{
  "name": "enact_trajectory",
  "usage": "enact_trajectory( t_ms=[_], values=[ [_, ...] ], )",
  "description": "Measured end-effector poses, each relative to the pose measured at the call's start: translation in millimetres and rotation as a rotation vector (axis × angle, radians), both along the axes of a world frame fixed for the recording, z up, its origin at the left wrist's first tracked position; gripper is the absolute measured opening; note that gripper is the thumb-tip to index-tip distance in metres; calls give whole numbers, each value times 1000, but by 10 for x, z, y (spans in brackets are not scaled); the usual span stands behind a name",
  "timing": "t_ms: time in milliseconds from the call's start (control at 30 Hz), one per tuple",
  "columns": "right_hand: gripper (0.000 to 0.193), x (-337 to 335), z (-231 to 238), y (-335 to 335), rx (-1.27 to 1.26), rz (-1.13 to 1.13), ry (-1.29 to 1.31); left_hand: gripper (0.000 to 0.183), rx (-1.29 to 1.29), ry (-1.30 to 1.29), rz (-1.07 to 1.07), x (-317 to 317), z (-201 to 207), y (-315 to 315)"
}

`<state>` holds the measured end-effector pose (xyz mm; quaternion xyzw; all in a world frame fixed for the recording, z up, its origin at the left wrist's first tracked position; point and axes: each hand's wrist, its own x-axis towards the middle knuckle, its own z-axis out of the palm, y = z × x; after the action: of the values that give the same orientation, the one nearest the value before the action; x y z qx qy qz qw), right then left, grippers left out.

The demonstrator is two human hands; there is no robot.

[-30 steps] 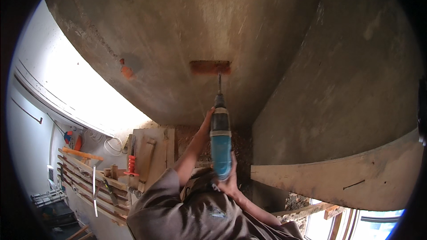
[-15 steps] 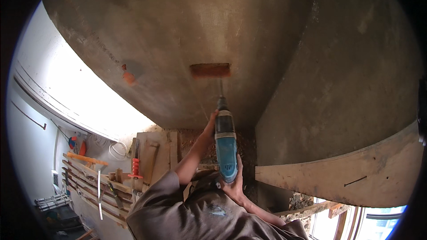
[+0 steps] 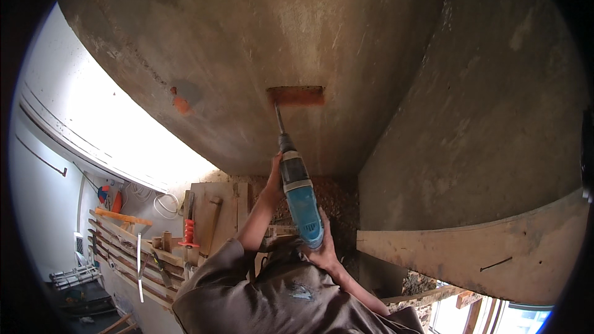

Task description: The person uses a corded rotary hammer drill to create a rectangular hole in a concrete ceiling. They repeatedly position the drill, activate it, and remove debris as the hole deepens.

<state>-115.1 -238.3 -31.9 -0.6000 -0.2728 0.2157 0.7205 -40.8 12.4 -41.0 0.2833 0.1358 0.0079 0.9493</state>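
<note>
A teal and black rotary hammer drill (image 3: pixel 301 201) points up and slightly left, its long metal bit (image 3: pixel 280 119) reaching the wall. The bit's tip meets the lower left corner of a rectangular reddish recess (image 3: pixel 298 96) cut into the grey plastered wall (image 3: pixel 247 37). My left hand (image 3: pixel 276 168) wraps the drill's front end just behind the chuck, with most of its fingers hidden behind the body. At the rear, my right hand (image 3: pixel 324 251) grips the handle, which the motor housing mostly covers.
A smaller orange-red patch (image 3: pixel 180 105) marks the wall at left. A chisel with a red grip (image 3: pixel 189 232) and a hammer (image 3: pixel 212 219) lie on boards at lower left, beside a wooden slatted stack (image 3: pixel 136 253). A wooden board (image 3: pixel 458 250) edges the right-hand wall.
The drill's front end has swung left, taking the bit from the recess's right side to its lower left corner. My left hand has shifted left with it; both hands keep their grip.
</note>
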Motion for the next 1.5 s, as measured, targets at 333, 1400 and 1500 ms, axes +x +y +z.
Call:
enact_trajectory(
  t_ms=[333, 1400, 1500],
  values=[
    [99, -104, 335, -474, -177, -290, 38, 58, -80, 301, -156, 522, 104, -841],
    [99, 184, 669, -900, -140, 185, -63, 50, -13, 197, 244, -470, 472, -829],
    [97, 269, 713, -965, -116, 131, 139, 51, -8, 127, 160, -425, 399, -845]
  ],
)
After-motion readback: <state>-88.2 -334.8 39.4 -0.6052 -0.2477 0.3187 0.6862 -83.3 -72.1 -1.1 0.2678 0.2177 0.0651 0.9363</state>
